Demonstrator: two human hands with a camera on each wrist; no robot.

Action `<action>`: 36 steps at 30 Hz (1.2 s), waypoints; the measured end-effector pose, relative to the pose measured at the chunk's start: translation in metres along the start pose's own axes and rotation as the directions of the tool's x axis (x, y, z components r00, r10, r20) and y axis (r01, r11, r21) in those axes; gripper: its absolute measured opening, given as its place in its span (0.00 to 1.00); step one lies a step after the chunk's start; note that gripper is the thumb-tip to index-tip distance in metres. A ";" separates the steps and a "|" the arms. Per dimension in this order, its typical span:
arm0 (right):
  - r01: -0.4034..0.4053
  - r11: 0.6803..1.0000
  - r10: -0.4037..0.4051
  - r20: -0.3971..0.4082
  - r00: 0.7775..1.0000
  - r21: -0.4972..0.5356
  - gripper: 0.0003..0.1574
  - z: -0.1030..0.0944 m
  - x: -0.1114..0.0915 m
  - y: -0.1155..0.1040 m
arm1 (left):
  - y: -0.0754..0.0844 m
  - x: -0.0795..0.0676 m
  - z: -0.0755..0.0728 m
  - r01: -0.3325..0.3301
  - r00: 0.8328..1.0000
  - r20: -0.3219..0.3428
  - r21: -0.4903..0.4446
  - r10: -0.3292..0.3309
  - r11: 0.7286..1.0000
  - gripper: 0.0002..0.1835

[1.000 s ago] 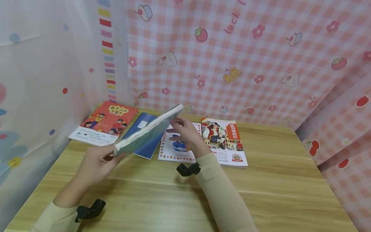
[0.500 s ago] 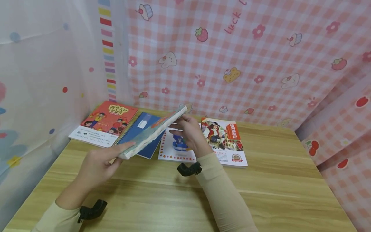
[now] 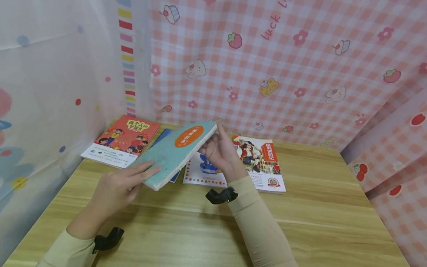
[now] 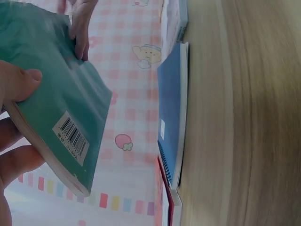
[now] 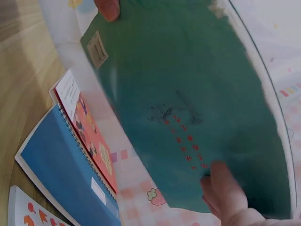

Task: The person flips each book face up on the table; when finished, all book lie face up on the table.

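A teal paperback book with an orange oval on its cover is held tilted above the table, over a blue notebook. My left hand grips its near left corner, fingers on the front cover and thumb on the back. At the far right end is my right hand, thumb by the edge and fingers curled beneath. The right wrist view shows the green back cover, with red characters and a barcode label, and the right hand's fingers against it.
On the wooden table lie a red book, the spiral-bound blue notebook, partly covered in the head view, a white book with a blue picture, and another illustrated book. A pink checked curtain hangs behind.
The book has turned from nearly edge-on to show its teal front cover and orange oval. Both hands have kept hold of it, and the left fingers now lie over its front.
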State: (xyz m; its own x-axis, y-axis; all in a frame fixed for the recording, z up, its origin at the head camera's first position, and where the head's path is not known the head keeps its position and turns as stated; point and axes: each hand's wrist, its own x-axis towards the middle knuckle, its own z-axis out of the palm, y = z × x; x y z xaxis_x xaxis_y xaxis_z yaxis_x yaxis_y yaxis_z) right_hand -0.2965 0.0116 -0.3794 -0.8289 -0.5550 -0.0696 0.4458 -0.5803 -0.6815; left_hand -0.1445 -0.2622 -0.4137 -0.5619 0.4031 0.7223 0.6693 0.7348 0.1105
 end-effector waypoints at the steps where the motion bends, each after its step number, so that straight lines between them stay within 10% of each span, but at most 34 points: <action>1: -0.004 1.000 0.004 0.016 1.000 -0.008 0.35 0.001 0.000 0.000 | 0.000 0.000 0.000 -0.006 1.000 0.009 0.012 0.006 1.000 0.41; 12: -0.005 0.999 0.002 -0.073 0.997 -0.048 0.27 0.004 0.000 0.000 | -0.003 -0.003 0.003 -0.056 0.995 0.078 0.017 0.054 0.998 0.38; 15: -0.002 1.000 0.000 -0.075 0.997 -0.020 0.26 0.003 0.001 0.001 | -0.006 -0.004 0.004 -0.038 0.998 0.053 -0.006 0.039 0.999 0.25; 25: -0.010 0.995 0.018 -0.079 0.997 0.096 0.27 0.001 -0.002 -0.002 | -0.023 -0.012 0.007 0.104 0.992 0.073 -0.035 -0.102 0.994 0.37; 30: -0.013 0.995 0.018 -0.051 0.999 0.096 0.26 0.001 -0.004 -0.006 | -0.032 -0.017 0.005 0.385 0.903 0.264 -0.144 -0.339 0.912 0.42; 36: -0.019 0.994 0.023 -0.041 0.999 0.107 0.23 0.001 -0.004 -0.006 | -0.036 -0.019 0.000 0.647 0.745 0.498 -0.379 -0.443 0.662 0.37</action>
State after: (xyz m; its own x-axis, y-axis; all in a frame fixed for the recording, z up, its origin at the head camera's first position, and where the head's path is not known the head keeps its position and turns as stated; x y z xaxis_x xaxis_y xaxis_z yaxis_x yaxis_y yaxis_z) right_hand -0.2959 0.0168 -0.3744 -0.8313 -0.5437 -0.1151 0.4951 -0.6304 -0.5979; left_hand -0.1579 -0.2964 -0.4312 -0.9575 0.2466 0.1496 0.2640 0.5405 0.7989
